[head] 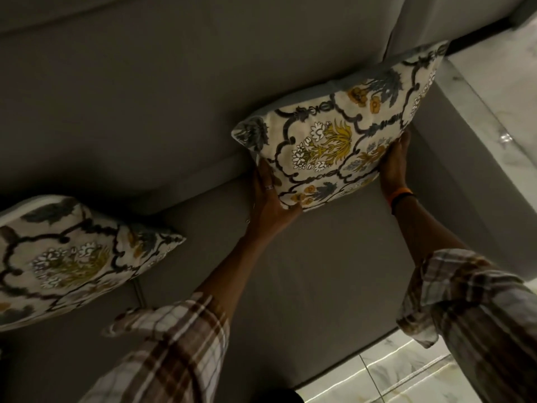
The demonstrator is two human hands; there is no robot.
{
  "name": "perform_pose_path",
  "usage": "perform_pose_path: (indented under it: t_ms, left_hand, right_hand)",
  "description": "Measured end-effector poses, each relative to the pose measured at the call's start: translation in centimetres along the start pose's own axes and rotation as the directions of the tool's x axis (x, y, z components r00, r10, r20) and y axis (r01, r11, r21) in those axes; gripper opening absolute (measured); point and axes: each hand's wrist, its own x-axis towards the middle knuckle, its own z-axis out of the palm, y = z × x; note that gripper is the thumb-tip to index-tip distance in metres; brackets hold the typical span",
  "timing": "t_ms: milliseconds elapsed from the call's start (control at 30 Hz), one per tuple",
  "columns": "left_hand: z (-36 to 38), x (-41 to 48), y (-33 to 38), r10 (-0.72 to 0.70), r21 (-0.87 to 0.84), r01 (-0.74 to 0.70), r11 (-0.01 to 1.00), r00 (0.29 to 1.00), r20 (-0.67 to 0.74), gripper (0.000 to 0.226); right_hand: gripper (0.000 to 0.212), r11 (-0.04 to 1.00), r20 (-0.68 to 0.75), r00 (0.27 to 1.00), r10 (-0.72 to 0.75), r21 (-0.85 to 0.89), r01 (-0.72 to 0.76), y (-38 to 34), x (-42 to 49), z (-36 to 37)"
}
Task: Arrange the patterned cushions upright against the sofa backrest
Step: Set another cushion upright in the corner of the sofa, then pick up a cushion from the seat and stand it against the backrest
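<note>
A cream cushion with a grey and yellow floral pattern (343, 132) leans upright against the grey sofa backrest (145, 91), near the sofa's right arm. My left hand (268, 196) grips its lower left corner. My right hand (395, 162) holds its lower right edge. A second cushion with the same pattern (66, 257) lies tilted at the left, on the seat and against the backrest base.
The grey seat cushion (305, 271) spreads below my forearms. The sofa's right arm (453, 184) rises just beside the held cushion. White marble floor tiles (392, 376) show at the bottom right and beyond the arm.
</note>
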Motion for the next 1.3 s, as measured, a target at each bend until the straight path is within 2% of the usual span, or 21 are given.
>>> perform_pose_path:
  t_ms: [100,167,200,267,333,433,500,600,667,767,833,1033,1133,1200,1267,1300]
  left_hand:
    - [-0.5,-0.4,-0.5,-0.002,-0.069,0.000,0.998,1.000,-0.028,0.124]
    - [-1.3,-1.4,-1.4,-0.023,-0.069,0.020,0.997,0.999,-0.042,0.121]
    - [-1.8,-2.0,-1.9,-0.026,-0.006,0.026,1.000,0.998,-0.060,0.119]
    - [-3.2,-3.5,-3.9,0.042,0.238,-0.018,0.971,0.994,-0.098,0.112]
    - [-5.0,-5.8,-6.5,0.117,0.427,-0.085,0.900,0.992,-0.048,0.104]
    - [-8.1,-10.2,-11.2,0.140,0.571,-0.163,0.805,0.987,0.084,0.095]
    - [-10.8,-14.3,-15.3,0.111,0.626,-0.174,0.760,0.984,0.139,0.092]
    - [-15.5,-21.0,-21.3,0.034,0.642,-0.121,0.757,0.989,0.146,0.088]
    - [-19.6,-25.8,-25.1,-0.024,0.645,-0.058,0.762,0.993,0.117,0.087]
    - [-26.2,-32.5,-30.4,-0.017,0.655,-0.016,0.756,0.999,0.044,0.081]
    - [-31.5,-36.7,-34.4,-0.020,0.654,0.019,0.756,1.000,-0.005,0.079]
    - [-46.9,-46.7,-45.7,-0.116,0.604,0.197,0.773,0.979,-0.170,0.082]
    - [-54.4,-51.1,-51.9,-0.180,0.531,0.290,0.796,0.951,-0.249,0.085]
    - [-58.2,-53.0,-55.8,-0.236,0.453,0.366,0.813,0.918,-0.320,0.090]
    - [-61.2,-54.1,-58.9,-0.340,0.286,0.469,0.836,0.851,-0.400,0.099]
    - [-62.3,-54.1,-60.0,-0.435,0.148,0.534,0.833,0.796,-0.421,0.107]
  right_hand:
    - [0.051,1.000,-0.094,0.995,0.026,0.008,-0.025,0.4,-2.6,0.8]
    - [0.055,0.995,-0.225,0.973,0.060,-0.062,-0.075,0.6,-6.2,1.8]
    - [0.058,0.985,-0.293,0.954,0.067,-0.134,-0.110,0.8,-8.3,2.6]
    - [0.066,0.941,-0.352,0.935,0.043,-0.300,-0.156,1.1,-13.3,4.7]
    - [0.077,0.899,-0.256,0.966,0.023,-0.417,-0.132,1.7,-18.7,7.3]
    - [0.092,0.776,0.073,0.997,-0.014,-0.628,0.057,2.6,-26.7,10.9]
    - [0.096,0.666,0.319,0.947,-0.037,-0.698,0.261,3.0,-31.8,13.6]
    - [0.094,0.569,0.542,0.839,-0.043,-0.678,0.466,2.6,-39.1,18.0]
    - [0.092,0.529,0.627,0.777,-0.046,-0.645,0.552,1.8,-44.5,21.6]
    - [0.089,0.510,0.714,0.698,-0.057,-0.581,0.635,0.4,-52.8,27.6]
    - [0.088,0.509,0.736,0.673,-0.076,-0.552,0.661,-0.8,-59.0,32.5]
    - [0.086,0.546,0.728,0.684,-0.053,-0.552,0.630,-3.0,-74.2,47.4]
    - [0.091,0.632,0.701,0.712,-0.035,-0.536,0.560,-2.5,-80.6,53.4]
    - [0.093,0.742,0.629,0.776,0.056,-0.546,0.389,-3.3,-84.3,56.3]
    - [0.096,0.882,0.484,0.846,0.222,-0.470,0.038,-3.5,-87.2,58.7]
    - [0.101,0.913,0.405,0.871,0.278,-0.394,-0.108,-3.1,-87.9,59.5]
